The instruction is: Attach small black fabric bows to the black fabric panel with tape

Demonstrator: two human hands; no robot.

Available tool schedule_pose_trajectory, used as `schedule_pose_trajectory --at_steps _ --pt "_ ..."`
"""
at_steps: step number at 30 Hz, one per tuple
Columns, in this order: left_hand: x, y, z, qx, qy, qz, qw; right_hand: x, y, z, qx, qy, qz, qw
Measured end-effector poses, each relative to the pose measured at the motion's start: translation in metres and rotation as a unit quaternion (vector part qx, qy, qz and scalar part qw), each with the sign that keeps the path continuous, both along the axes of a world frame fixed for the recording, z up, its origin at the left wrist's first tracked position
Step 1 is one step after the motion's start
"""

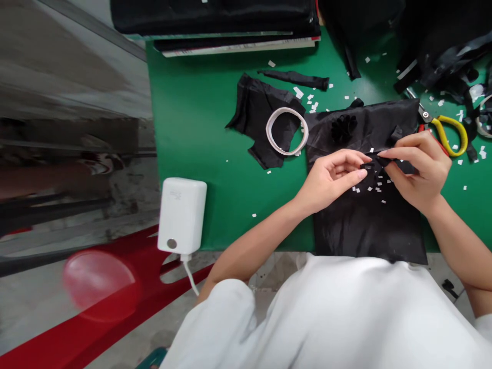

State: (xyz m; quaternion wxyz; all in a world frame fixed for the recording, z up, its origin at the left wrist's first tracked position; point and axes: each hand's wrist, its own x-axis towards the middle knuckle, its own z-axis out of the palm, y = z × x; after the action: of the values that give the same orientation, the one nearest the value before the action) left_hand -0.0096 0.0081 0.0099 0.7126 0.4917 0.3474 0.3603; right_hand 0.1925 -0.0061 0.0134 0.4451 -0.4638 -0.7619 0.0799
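Note:
Between the fingertips of both hands is a small piece of black fabric, partly covered by the fingers. My left hand pinches one side of it, and my right hand pinches the other. Under the hands lies a larger sheet of black fabric, which hangs over the table's near edge. Small white paper bits are scattered on it. A black ruffled fabric piece rests on the sheet above my left hand. Scissors with yellow and red handles lie beyond my right hand.
A roll of tape sits on a cut black scrap. The white power bank, with a cable, is at the green table's left edge. Folded black fabric is stacked at the back. A red stool stands lower left.

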Motion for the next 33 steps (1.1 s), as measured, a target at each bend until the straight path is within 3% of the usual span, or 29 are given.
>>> schedule_pose_trajectory --at_steps 7,16,20,26,31,33 --pt "0.000 -0.003 0.000 0.077 0.007 0.001 0.997 -0.008 -0.003 -0.001 0.000 0.018 0.043 0.999" --pt "0.003 -0.004 0.001 0.015 0.016 0.028 0.999 -0.010 -0.011 -0.002 -0.105 0.079 0.035 0.991" --pt "0.002 -0.003 0.001 -0.019 0.022 0.038 0.999 -0.009 -0.015 -0.003 -0.189 0.155 0.058 0.968" --pt "0.003 -0.003 0.002 -0.001 0.002 0.044 0.999 -0.011 -0.014 0.002 -0.288 0.222 0.051 0.930" --pt "0.003 -0.003 0.003 0.013 0.005 0.037 0.999 -0.015 -0.013 0.006 -0.330 0.246 0.025 0.911" --pt "0.003 -0.003 0.002 0.013 0.013 0.036 0.999 -0.015 -0.012 0.005 -0.318 0.243 0.013 0.916"
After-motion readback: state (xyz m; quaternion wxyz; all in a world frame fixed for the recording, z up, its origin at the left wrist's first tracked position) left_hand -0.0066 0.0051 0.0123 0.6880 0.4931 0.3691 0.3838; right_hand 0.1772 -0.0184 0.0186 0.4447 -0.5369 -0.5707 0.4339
